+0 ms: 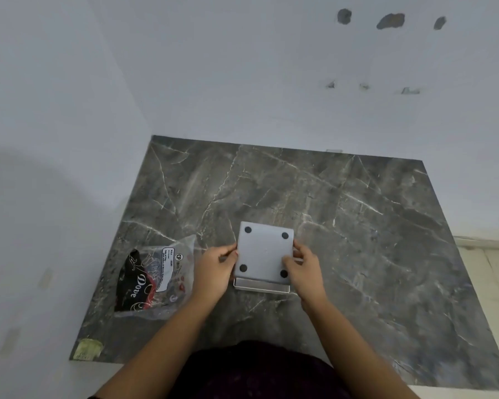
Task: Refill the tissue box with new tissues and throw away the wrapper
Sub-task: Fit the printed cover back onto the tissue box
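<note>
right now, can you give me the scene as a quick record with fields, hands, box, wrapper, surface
left hand: grips left edge of the box
right hand: grips right edge of the box
box: grey, upside down, four dark feet facing up
box lid: pale edge showing under the box, near side
wrapper: crumpled clear plastic, left of the box, untouched
table: dark marble
tissues: not visible

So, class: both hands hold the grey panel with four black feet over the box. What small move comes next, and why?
Probably press the base panel down onto the tissue box: left hand and right hand grip its sides, and the wrapper already lies apart.
</note>
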